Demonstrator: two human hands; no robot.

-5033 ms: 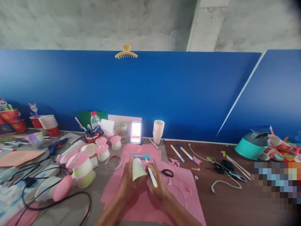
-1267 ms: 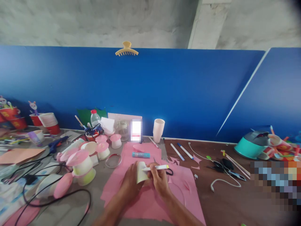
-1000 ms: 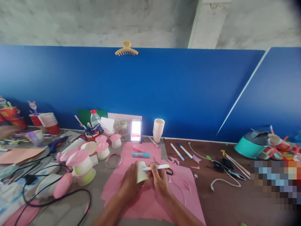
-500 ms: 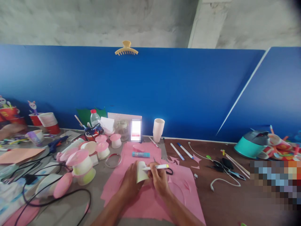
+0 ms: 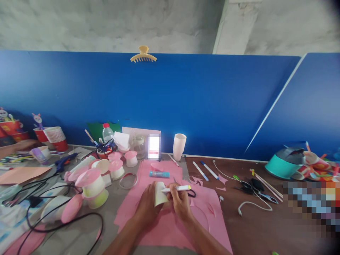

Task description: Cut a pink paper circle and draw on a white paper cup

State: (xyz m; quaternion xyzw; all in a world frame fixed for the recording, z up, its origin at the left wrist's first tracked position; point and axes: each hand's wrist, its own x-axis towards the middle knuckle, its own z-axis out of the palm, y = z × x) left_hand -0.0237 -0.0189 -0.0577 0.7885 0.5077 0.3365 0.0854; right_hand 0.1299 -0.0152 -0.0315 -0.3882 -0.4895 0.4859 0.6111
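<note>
My left hand (image 5: pixel 145 209) grips a small white paper cup (image 5: pixel 159 193) held on its side above the pink paper sheet (image 5: pixel 170 226). My right hand (image 5: pixel 181 203) holds a white marker with a yellow end (image 5: pixel 176 188), lying nearly level, its tip against the cup. Black-handled scissors (image 5: pixel 191 193) lie just behind my right hand. A blue glue stick (image 5: pixel 159 174) rests on the pink sheet beyond the cup.
Pink-topped paper cup figures (image 5: pixel 91 182) and black cables (image 5: pixel 39 198) crowd the left. A stack of white cups (image 5: pixel 179 146) stands by the blue partition (image 5: pixel 186 102). Pens (image 5: pixel 204 170), a white cord (image 5: pixel 247 207) and a teal pot (image 5: pixel 285 164) lie to the right. Another person's arm (image 5: pixel 14 147) shows at far left.
Since five seconds ago the cup turned from upright to its side and the marker swung from pointing down to level. Over the last second my hands have barely moved.
</note>
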